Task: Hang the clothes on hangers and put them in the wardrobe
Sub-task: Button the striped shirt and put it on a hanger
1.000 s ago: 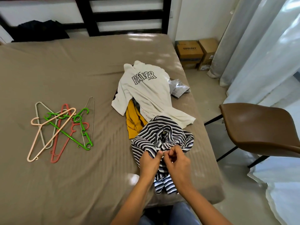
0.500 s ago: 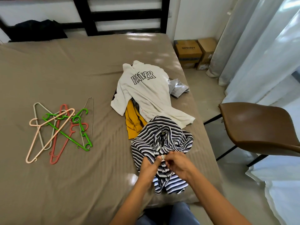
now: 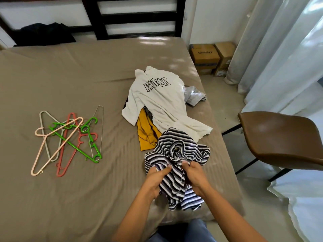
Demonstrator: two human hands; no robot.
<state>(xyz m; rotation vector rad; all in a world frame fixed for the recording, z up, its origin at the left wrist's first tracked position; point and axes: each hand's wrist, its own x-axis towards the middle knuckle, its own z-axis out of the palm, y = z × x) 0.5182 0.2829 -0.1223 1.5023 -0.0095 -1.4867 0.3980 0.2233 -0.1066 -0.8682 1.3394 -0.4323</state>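
A bed (image 3: 70,75) with a brown sheet fills most of the view, its dark slatted headboard (image 3: 139,18) against a white wall (image 3: 209,14), and a black bundle (image 3: 45,34), possibly cloth, lies at the head end on the left. On the pale floor (image 3: 223,105), two cardboard boxes (image 3: 204,56) stand side by side in the corner, one printed SPINNY, just beside long pale curtains (image 3: 279,49). A brown chair (image 3: 279,137) on thin black legs stands near the bed.

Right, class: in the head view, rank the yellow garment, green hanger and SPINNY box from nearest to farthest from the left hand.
1. Yellow garment, just beyond the left hand.
2. Green hanger, off to the left on the bed.
3. SPINNY box, on the floor, far right.
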